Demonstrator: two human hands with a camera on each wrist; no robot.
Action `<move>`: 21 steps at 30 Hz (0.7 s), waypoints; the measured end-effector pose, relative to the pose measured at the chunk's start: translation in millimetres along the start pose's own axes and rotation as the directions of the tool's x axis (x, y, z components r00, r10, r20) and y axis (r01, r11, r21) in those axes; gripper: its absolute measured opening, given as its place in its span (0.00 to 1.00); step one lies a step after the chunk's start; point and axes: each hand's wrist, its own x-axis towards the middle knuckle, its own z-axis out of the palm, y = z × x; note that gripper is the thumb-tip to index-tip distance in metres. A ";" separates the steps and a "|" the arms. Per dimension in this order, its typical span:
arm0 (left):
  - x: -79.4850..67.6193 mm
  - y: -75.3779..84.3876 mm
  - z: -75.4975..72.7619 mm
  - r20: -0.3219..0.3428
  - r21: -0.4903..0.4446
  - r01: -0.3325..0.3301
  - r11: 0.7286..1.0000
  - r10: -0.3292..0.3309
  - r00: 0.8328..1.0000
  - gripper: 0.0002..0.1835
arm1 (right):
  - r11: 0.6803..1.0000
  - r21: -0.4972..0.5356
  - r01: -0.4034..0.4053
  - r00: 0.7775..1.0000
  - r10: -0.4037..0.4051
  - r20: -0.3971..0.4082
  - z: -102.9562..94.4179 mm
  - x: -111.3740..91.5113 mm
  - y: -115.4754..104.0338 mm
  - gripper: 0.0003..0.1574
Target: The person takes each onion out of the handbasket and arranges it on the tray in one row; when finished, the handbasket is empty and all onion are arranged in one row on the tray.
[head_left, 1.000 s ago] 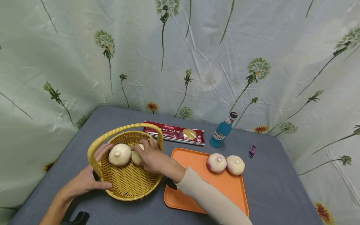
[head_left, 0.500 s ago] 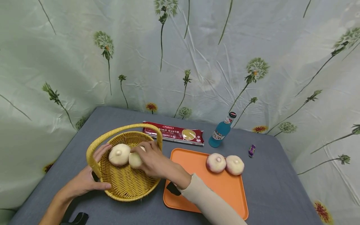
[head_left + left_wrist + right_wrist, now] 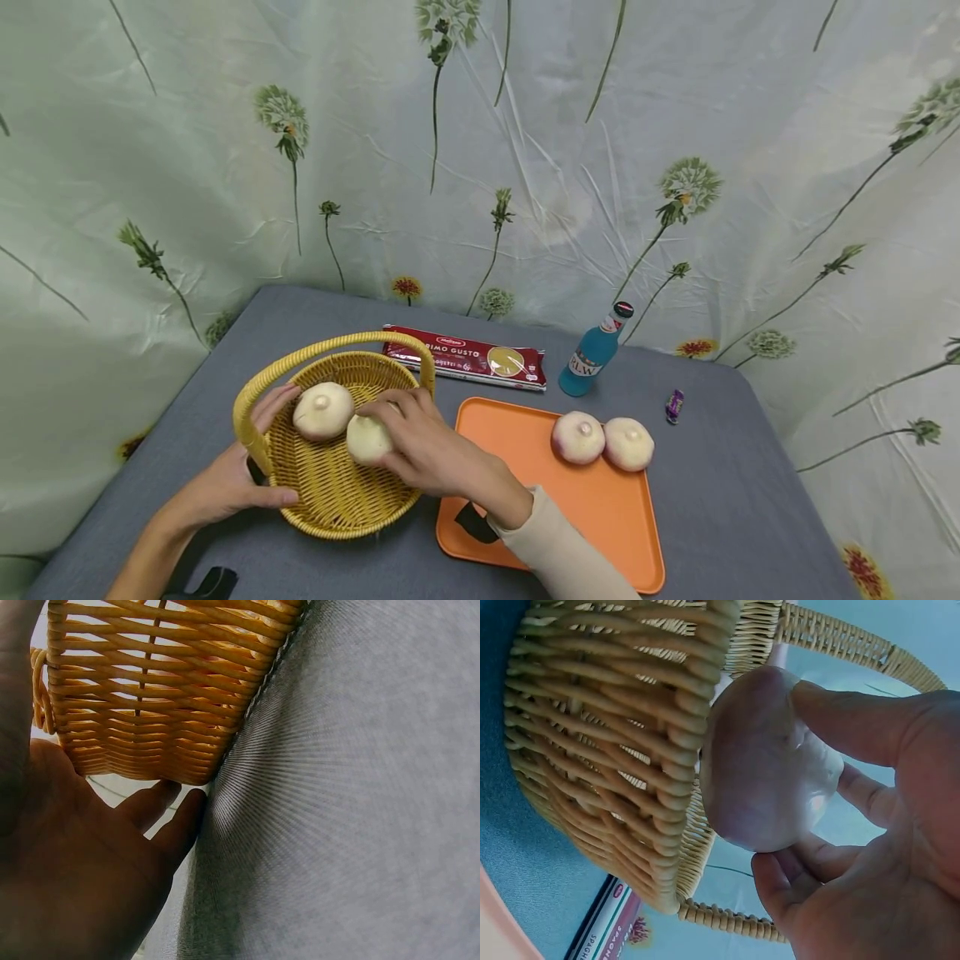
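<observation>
My right hand (image 3: 423,437) grips a white-and-purple turnip (image 3: 367,440), thumb on one side and fingers on the other. In the right wrist view this turnip (image 3: 761,765) is at the mouth of the yellow wicker basket (image 3: 607,742). A second turnip (image 3: 322,411) lies inside the basket (image 3: 345,504), towards its left wall. My left hand (image 3: 232,483) holds the basket's left side, below the raised handle, with fingers and thumb spread round the wall. From the left wrist, fingers (image 3: 176,829) touch the woven wall (image 3: 165,682) low down, close to the grey cloth.
Right of the basket sits an orange tray (image 3: 495,425) bearing two more turnips (image 3: 577,437) (image 3: 628,443). Behind them are a red spaghetti packet (image 3: 465,358) and a blue bottle (image 3: 592,354). A small purple-wrapped candy (image 3: 674,407) lies at the right. A flowered curtain hangs behind the table.
My right hand has lifted its turnip slightly and drawn it right, away from the other turnip in the basket; a gap now separates them. The left hand stays at the basket.
</observation>
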 end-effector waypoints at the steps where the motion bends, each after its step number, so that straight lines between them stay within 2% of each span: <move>1: 0.3 0.3 0.0 -0.001 0.003 -0.005 1.000 0.005 1.000 0.65 | 1.000 0.007 0.003 1.000 -0.003 -0.011 -0.1 -1.7 -0.3 0.32; 6: 0.7 1.1 -0.3 -0.001 0.012 -0.012 1.000 0.012 1.000 0.65 | 0.997 0.082 -0.012 1.000 0.013 -0.020 -2.4 -9.4 -1.6 0.33; 12: 1.2 0.7 0.2 -0.003 0.009 -0.008 1.000 0.008 1.000 0.65 | 0.976 0.212 -0.041 0.999 0.047 -0.023 -10.8 -19.1 -3.9 0.32; 17: 2.2 0.6 0.7 -0.003 0.003 -0.003 1.000 0.003 1.000 0.66 | 0.970 0.240 -0.034 0.997 0.050 -0.060 -16.0 -26.6 -5.3 0.32; 21: 2.7 0.6 0.3 -0.004 0.001 -0.004 1.000 0.004 1.000 0.67 | 0.962 0.265 -0.062 0.996 0.079 -0.053 -18.3 -32.8 -4.2 0.32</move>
